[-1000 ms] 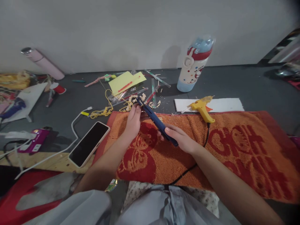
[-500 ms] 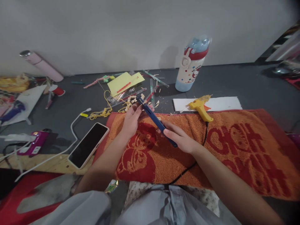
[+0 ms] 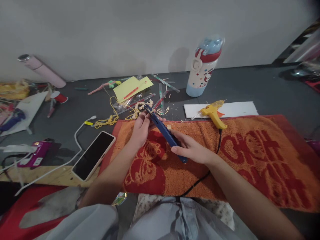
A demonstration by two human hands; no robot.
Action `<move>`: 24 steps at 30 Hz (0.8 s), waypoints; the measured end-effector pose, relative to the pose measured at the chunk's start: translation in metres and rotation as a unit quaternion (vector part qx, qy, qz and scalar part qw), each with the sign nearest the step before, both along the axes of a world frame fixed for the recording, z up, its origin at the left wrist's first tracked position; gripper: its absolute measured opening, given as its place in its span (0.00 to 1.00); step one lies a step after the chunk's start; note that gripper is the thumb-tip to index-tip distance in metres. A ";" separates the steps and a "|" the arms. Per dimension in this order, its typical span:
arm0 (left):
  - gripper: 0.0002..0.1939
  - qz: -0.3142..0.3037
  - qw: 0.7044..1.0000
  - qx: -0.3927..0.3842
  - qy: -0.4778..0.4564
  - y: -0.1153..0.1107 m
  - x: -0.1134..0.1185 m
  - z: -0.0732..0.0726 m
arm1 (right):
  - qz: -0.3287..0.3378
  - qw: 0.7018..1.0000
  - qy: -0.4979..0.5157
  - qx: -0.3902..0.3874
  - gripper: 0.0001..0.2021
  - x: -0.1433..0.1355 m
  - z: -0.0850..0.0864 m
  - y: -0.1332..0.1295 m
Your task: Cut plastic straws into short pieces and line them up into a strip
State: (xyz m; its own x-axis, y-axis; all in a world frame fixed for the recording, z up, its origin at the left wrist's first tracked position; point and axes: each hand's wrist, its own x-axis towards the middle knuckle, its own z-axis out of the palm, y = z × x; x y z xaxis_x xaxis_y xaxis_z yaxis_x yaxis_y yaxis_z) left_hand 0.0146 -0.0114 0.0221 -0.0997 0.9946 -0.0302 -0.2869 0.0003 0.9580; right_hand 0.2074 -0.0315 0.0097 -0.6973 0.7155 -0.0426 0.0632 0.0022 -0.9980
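My right hand (image 3: 188,146) is wrapped round the rear part of a long blue hand tool (image 3: 162,128), thumb on top. The tool slants up and leftward over the towel, and its exact kind is unclear. At its far end, my left hand (image 3: 141,128) is closed with the fingertips pinched. Whatever those fingers hold is too small and hidden to name. Just beyond the fingertips lies a cluster of small pale pieces (image 3: 139,106). More short pale stick bits (image 3: 167,109) are scattered to the right of it. Beneath both hands spreads an orange and red towel (image 3: 190,176).
A yellow glue gun (image 3: 213,113) lies on a white strip (image 3: 240,108), its cord crossing the towel. Behind it stands a cartoon bottle (image 3: 202,73). To the left are a phone (image 3: 93,155), yellow cord (image 3: 107,121), yellow paper (image 3: 132,88) and a pink flask (image 3: 41,70).
The tool's rear end has dropped slightly toward me, and my right hand's fingers have loosened and shifted around it. My left hand stays by its far end. The view has shifted slightly.
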 end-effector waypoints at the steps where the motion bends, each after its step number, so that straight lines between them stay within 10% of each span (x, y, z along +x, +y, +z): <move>1: 0.18 0.000 1.000 -0.003 0.005 0.000 0.000 0.001 | 0.001 1.000 0.005 -0.002 0.28 0.000 0.000 0.000; 24: 0.20 -0.040 0.998 0.007 -0.053 0.001 -0.003 0.003 | 0.023 0.999 0.034 -0.030 0.25 -0.003 0.008 0.002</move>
State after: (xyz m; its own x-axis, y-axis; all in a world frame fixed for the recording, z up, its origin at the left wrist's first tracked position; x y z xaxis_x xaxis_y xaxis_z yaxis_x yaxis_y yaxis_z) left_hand 0.0112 -0.0109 0.0246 -0.0174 0.9996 -0.0215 -0.3870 0.0130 0.9220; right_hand 0.2046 -0.0298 0.0179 -0.7327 0.6796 -0.0356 -0.0042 -0.0568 -0.9984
